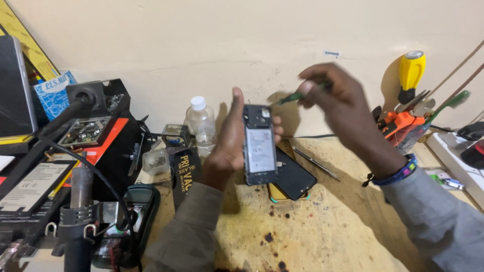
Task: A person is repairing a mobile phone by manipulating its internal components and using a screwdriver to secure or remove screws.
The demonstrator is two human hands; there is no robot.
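Observation:
My left hand point(228, 143) holds an opened phone point(260, 145) upright above the bench, its back cover off and a pale battery showing. My right hand point(339, 103) is raised to the right of the phone's top and pinches a thin green tool point(291, 97), whose tip points at the phone's upper corner. The right hand is blurred. Behind and below the held phone, a black phone panel point(296, 179) lies flat on the wooden bench point(327, 226).
A clear plastic bottle point(201, 124) stands at the wall. Black equipment, a hot-air tool point(80, 201) and a multimeter point(141, 201) crowd the left. A cup with screwdrivers point(411, 116) and a white power strip point(454, 156) sit right. A thin metal tool point(315, 162) lies on the bench.

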